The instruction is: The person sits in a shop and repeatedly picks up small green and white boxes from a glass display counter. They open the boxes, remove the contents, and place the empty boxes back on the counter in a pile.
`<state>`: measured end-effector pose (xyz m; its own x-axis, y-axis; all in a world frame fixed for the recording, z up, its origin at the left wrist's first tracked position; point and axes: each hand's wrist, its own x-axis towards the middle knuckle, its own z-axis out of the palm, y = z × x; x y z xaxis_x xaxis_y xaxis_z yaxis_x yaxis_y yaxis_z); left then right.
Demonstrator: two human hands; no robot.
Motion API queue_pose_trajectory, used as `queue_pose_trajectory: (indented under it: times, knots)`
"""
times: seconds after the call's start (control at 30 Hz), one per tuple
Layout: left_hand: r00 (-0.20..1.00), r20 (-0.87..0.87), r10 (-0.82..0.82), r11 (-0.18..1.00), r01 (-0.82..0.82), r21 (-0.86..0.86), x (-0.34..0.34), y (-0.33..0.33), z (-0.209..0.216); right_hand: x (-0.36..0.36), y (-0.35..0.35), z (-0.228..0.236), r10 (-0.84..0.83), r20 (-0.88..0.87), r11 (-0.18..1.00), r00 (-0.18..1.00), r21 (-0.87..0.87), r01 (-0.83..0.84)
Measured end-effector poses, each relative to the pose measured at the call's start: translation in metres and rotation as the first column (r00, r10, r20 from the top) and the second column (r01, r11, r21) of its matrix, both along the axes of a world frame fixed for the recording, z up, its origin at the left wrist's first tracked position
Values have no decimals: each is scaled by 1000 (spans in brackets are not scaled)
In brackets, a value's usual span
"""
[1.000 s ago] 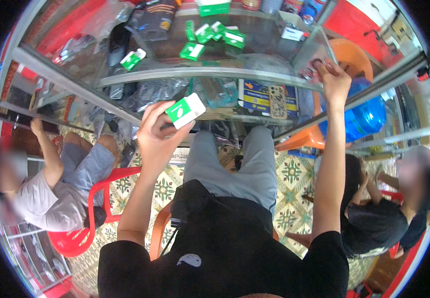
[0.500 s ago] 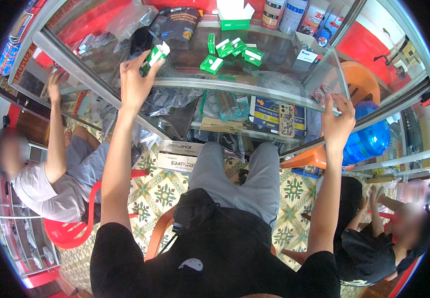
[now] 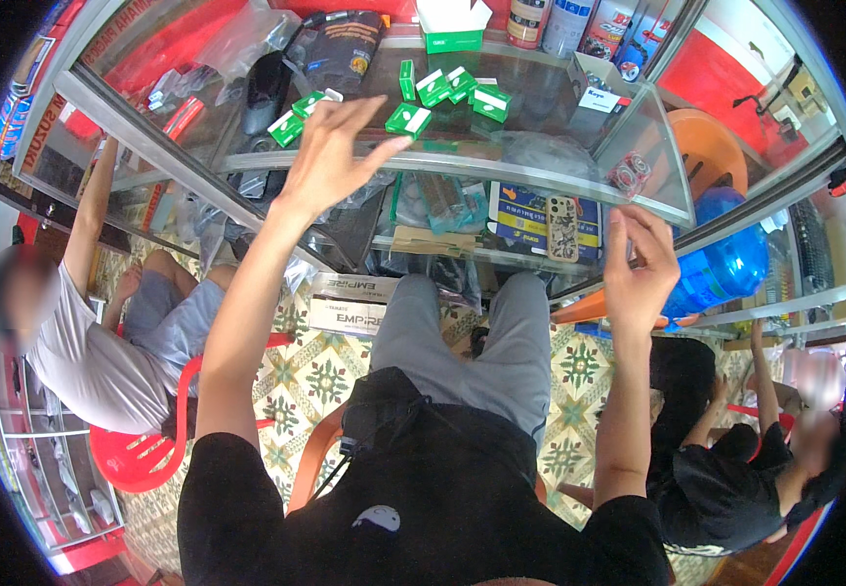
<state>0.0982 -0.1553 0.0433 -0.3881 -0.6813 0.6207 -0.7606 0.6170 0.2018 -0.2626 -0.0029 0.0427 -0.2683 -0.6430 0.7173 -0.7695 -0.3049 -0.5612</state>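
Observation:
My left hand (image 3: 335, 161) is over the glass shelf, fingers spread and holding nothing. Beside its fingertips lies a small green-and-white box (image 3: 311, 103), partly covered by the hand, with another green box (image 3: 286, 128) just left of it. To the right of the hand are several more small green boxes, the nearest being a flat one (image 3: 408, 119); an upright one (image 3: 407, 80) stands behind it. My right hand (image 3: 642, 259) hovers by the front edge of the glass case, fingers loosely curled and apart, with nothing visible in them. Red round-patterned packaging (image 3: 630, 174) lies beyond it.
An opened green-and-white carton (image 3: 453, 40) and several spray cans (image 3: 567, 24) stand at the back. A patterned phone (image 3: 563, 230) lies on the lower shelf. A blue water jug (image 3: 725, 264) is at right. Seated people are on both sides, one reaching (image 3: 86, 210) at left.
My left hand has let go of the green box, which now lies on the shelf, and moved right. My right hand has come off the glass edge, slightly toward me.

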Motion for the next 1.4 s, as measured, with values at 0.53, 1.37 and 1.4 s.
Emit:
queue_pose_trajectory:
  times: [0.53, 1.37, 1.4]
  knots:
    - [794, -604, -74, 784, 420, 457, -49, 19, -2, 35, 26, 1, 251, 96, 965, 963, 49, -257]
    - [180, -970, 163, 225, 950, 214, -94, 154, -44, 62, 34, -1, 552, 655, 680, 516, 4, -733]
    - [186, -968, 169, 253, 941, 225, -94, 155, -45, 59, 34, 2, 573, 597, 690, 562, 19, -723]
